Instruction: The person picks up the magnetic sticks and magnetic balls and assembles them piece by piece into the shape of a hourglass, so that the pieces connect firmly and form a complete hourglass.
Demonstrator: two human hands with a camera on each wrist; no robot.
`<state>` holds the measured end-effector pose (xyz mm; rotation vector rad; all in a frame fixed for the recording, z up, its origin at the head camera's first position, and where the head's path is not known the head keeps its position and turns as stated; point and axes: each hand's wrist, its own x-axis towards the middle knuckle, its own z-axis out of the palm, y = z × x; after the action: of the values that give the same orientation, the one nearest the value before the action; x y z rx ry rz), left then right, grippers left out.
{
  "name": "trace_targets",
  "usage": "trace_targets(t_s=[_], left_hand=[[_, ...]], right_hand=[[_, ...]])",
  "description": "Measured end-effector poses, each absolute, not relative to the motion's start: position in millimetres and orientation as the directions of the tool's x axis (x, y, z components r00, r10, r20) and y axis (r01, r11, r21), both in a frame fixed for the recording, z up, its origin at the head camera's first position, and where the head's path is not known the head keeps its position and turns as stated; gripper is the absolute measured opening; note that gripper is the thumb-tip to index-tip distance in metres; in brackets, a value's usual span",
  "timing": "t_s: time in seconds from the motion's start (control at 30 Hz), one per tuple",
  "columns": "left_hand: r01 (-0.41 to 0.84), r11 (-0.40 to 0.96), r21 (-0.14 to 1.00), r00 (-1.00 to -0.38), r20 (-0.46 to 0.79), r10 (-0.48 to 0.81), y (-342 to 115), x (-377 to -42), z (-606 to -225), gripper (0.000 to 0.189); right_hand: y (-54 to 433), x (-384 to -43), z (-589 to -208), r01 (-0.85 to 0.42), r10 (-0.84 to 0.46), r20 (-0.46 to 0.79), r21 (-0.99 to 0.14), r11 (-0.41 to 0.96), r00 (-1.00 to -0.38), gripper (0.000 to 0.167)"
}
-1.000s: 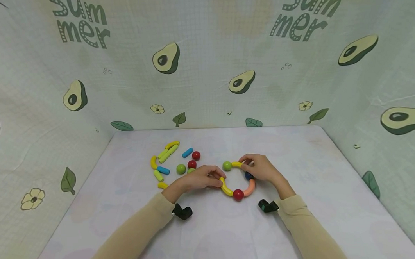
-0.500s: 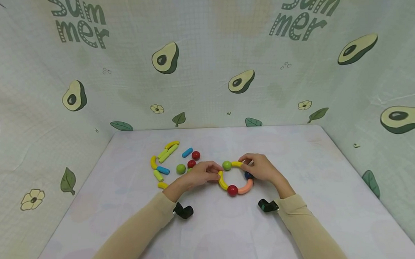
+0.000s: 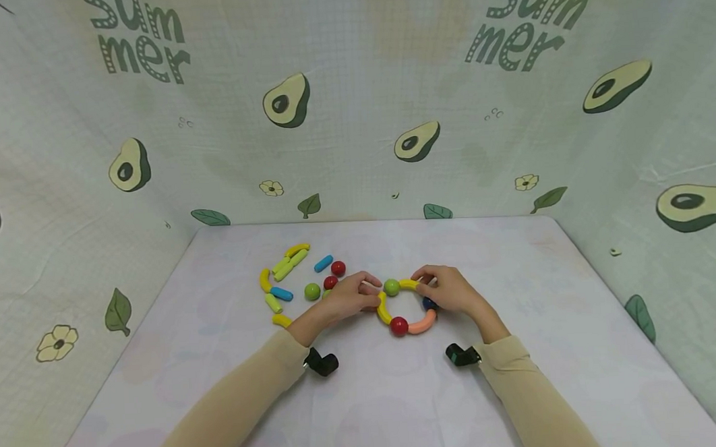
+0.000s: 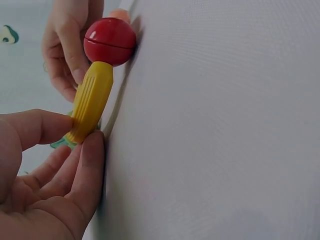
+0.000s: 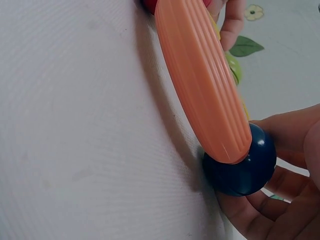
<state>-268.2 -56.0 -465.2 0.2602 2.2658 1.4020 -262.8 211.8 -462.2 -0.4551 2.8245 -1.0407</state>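
A ring of curved sticks and balls lies right of centre in the head view. My left hand [image 3: 352, 297] pinches the end of its left yellow curved stick [image 4: 92, 100] between thumb and finger. That stick meets a red ball [image 3: 399, 326], joined to an orange curved stick [image 5: 202, 80] and then a dark blue ball [image 5: 245, 165]. My right hand [image 3: 449, 289] pinches the far yellow curved stick [image 3: 407, 284], partly hidden by the fingers, beside the blue ball. A green ball [image 3: 392, 287] sits at that stick's other end, close to the left stick's tip; contact cannot be told.
Left of the ring lie loose red balls [image 3: 339, 268], a green ball [image 3: 312, 292] and blue sticks [image 3: 323, 263]. Farther left are light green sticks [image 3: 274, 303] and yellow curved sticks [image 3: 265, 279]. Printed cloth [image 3: 352, 116] rises behind the white tabletop [image 3: 380, 411].
My left hand has moved away from me, swinging the left yellow stick's tip closer to the green ball. The red ball and orange stick have shifted left and away too. The right hand stays put.
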Motion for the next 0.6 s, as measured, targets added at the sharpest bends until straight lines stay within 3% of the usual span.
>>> trace_targets(t_s=[0.6], left_hand=[[0.008,0.535,0.845,-0.880,-0.248,0.406,-52.2,-266.7,-462.0,0.046]], right_hand=[[212.1,-262.1,-461.7,-0.238,-0.311,0.004,-0.655,0.717,-0.950,0.023]])
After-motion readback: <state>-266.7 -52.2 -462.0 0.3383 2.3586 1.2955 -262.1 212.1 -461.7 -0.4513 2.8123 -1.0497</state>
